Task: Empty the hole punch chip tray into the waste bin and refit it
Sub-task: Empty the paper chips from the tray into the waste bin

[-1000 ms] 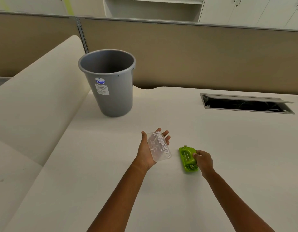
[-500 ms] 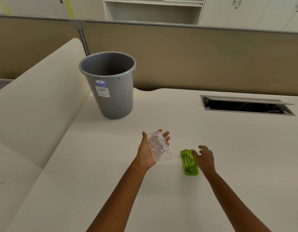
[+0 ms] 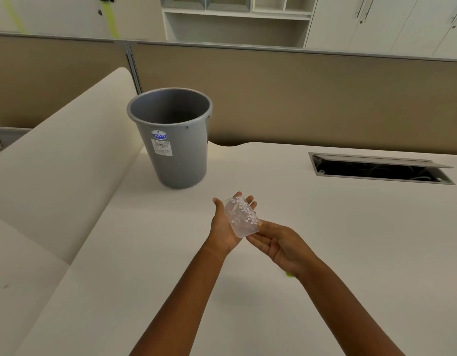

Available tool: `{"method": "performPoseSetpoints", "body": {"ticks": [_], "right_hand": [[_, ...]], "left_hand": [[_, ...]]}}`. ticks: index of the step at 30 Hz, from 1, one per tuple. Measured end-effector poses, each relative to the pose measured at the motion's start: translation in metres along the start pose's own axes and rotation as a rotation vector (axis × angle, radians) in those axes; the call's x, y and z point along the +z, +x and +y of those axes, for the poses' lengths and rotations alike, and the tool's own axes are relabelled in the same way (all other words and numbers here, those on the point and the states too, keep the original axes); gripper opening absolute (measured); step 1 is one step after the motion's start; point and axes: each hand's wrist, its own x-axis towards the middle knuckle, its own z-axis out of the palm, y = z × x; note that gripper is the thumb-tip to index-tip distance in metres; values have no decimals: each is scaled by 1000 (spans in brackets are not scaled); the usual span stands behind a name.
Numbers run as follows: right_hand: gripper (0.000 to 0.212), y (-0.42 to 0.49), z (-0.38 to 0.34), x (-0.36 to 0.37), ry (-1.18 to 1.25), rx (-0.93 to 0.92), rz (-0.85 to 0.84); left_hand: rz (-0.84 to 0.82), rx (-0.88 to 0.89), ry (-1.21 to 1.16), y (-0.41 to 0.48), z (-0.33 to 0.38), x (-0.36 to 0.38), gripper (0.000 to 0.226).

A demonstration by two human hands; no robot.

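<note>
A clear plastic chip tray (image 3: 241, 217), holding several small white paper discs, lies in the palm of my left hand (image 3: 223, 224). My right hand (image 3: 278, 242) is palm up beside it, its fingertips touching the tray's near right corner. The green hole punch is almost wholly hidden under my right wrist; only a green sliver (image 3: 288, 274) shows on the desk. The grey waste bin (image 3: 170, 140) stands upright on the desk, beyond my left hand and to the left, and looks empty.
The white desk (image 3: 350, 240) runs to a tan partition at the back. An open cable hatch (image 3: 381, 169) is set into the desk at the far right. A second white desk surface (image 3: 57, 163) slopes along the left.
My right hand let go of the green punch, left it on the desk, and moved left and up to the tray. The view tilted down a little.
</note>
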Motion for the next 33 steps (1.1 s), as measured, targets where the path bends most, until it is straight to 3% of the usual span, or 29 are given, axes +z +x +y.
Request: {"method": "performPoseSetpoints", "body": {"ticks": [6,9,12,15,18,20,22,26,33], "right_hand": [[20,12,-11,16,-43,-55,35],[21,21,-27,32,-57,-104,15],[19,31,-44,49,-54,-142,15],[25,40,-60,67,-56,-168,-6],[29,50,-76,86,-61,-187,-9],[21,55,-86,99,-72,-195,-10],[16,63,-95,113,-102,-203,-4],[31,84,-110,139,-129,-210,19],[31,126,-127,181,-184,-216,67]], "left_hand": [[-2,25,56,3,19,2,67],[110,98,128,5,42,8,62],[339,363,293,10,68,19,53],[613,770,653,11,100,25,50],[727,1002,902,14,139,26,59],[758,1086,1056,17,160,26,66],[794,1112,1204,21,182,26,73],[835,1043,1414,33,218,17,81],[896,863,1469,58,251,2,70]]}}
